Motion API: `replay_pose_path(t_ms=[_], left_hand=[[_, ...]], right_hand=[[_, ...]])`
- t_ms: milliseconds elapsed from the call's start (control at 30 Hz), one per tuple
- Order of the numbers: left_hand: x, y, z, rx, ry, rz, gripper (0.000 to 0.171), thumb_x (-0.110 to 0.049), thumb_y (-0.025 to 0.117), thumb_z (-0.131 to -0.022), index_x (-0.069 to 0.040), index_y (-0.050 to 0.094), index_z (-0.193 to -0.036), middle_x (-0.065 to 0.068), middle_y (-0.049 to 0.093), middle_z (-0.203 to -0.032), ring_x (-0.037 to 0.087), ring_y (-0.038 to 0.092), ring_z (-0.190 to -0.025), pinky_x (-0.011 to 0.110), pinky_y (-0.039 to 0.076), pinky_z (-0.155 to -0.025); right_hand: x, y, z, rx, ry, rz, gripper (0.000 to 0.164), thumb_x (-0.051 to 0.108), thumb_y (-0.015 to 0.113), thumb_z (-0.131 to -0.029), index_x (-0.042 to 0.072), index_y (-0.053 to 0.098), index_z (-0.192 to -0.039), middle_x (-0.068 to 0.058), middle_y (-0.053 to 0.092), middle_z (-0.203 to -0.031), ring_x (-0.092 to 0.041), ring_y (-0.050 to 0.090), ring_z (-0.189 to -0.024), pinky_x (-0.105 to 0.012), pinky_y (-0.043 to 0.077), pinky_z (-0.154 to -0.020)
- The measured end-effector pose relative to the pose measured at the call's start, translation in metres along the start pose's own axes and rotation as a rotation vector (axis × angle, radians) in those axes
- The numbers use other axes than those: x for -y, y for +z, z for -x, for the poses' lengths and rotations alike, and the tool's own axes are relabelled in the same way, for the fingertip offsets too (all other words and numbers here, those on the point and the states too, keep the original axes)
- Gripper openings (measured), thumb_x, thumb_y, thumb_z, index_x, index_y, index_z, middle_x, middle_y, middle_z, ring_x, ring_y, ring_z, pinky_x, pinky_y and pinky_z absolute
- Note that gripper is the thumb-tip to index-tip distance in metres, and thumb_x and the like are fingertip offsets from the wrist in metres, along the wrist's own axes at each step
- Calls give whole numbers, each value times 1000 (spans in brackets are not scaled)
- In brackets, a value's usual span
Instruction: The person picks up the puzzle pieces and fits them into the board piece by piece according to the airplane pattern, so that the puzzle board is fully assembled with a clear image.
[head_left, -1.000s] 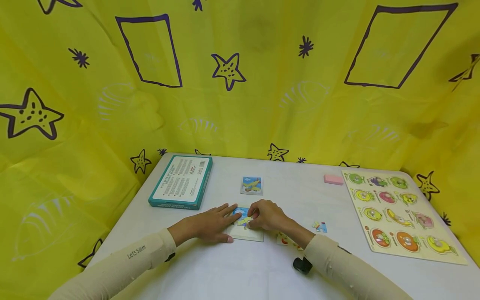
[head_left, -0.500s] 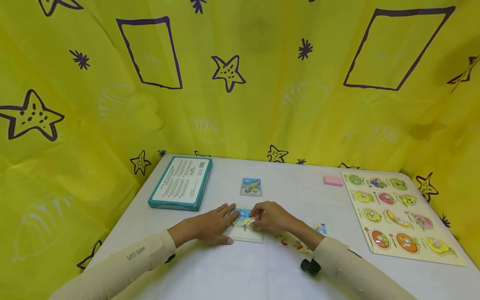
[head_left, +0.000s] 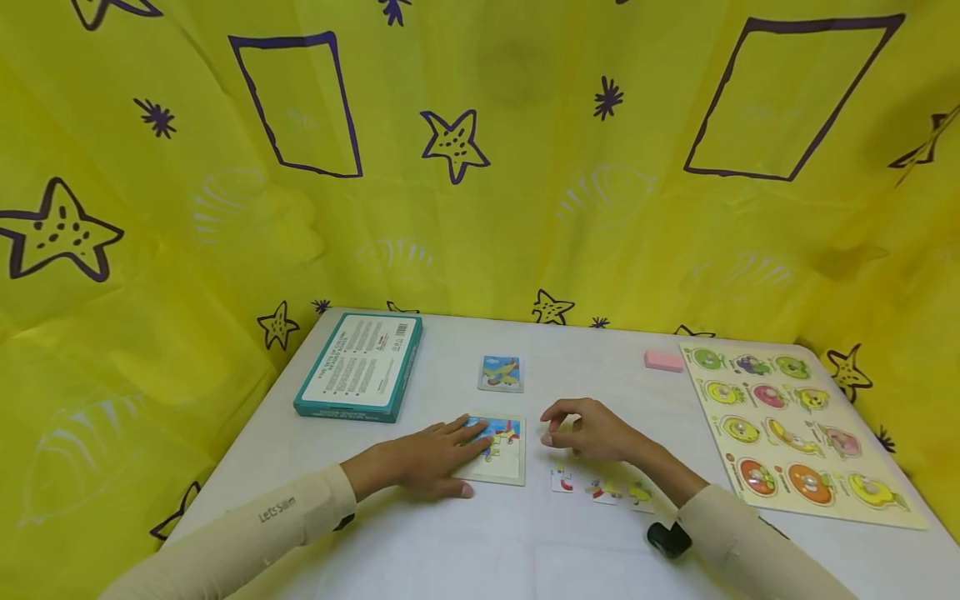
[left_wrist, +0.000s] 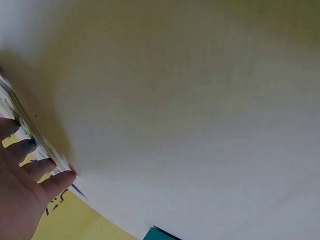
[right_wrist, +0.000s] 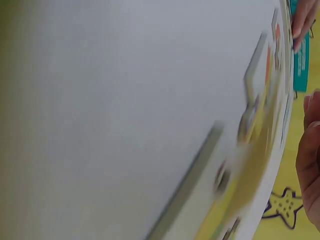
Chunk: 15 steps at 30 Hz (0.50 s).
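Note:
My left hand (head_left: 442,458) lies with spread fingers on a small puzzle board (head_left: 504,477), covering its left part. Blue, red and yellow pieces fill the upper part of the board, while its lower part is bare. Raised just right of the board, my right hand (head_left: 588,429) has loosely bent fingers and nothing visible in them. Below it on the table lie loose puzzle pieces: a white-and-red one (head_left: 562,480), a multicoloured one (head_left: 602,490) and a yellow one (head_left: 640,493). Blurred pieces also appear in the right wrist view. Behind the board is a picture card (head_left: 501,374) with a yellow plane.
A flat teal box (head_left: 360,367) sits at the back left of the white table. On the right are a pink block (head_left: 663,361) and a large fruit puzzle board (head_left: 802,433). A yellow patterned curtain (head_left: 480,233) hangs behind the table.
My right hand has left the puzzle board and moved right, over the loose pieces. A red-marked part of the picture now shows at the board's upper right. The left hand has stayed on the board.

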<state>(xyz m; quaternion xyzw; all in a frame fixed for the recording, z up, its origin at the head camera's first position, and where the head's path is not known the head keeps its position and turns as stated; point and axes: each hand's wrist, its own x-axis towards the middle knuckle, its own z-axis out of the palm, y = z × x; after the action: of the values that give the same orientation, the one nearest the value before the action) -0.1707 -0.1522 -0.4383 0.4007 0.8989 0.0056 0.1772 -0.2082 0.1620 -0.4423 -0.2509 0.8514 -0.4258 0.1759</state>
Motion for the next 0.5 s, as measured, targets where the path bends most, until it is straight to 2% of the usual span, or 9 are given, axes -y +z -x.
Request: replay_pose_path(t_ms=[267, 500], left_hand=[[0, 1, -1, 10, 0, -37, 77, -59, 44, -101, -21, 19, -162, 4, 11, -170, 32, 10, -157, 50, 26, -122], [0, 1, -2, 11, 0, -24, 77, -59, 46, -101, -20, 20, -162, 5, 10, -170, 34, 10, -156, 50, 26, -122]], right_hand=[[-20, -27, 20, -79, 43, 23, 37, 30, 74, -92, 4, 67, -119, -10, 64, -107, -17, 58, -57, -22, 42, -50], [-37, -44, 42, -100, 57, 33, 42, 27, 77, -89, 2, 65, -121, -21, 63, -119, -16, 58, -55, -24, 46, -50]])
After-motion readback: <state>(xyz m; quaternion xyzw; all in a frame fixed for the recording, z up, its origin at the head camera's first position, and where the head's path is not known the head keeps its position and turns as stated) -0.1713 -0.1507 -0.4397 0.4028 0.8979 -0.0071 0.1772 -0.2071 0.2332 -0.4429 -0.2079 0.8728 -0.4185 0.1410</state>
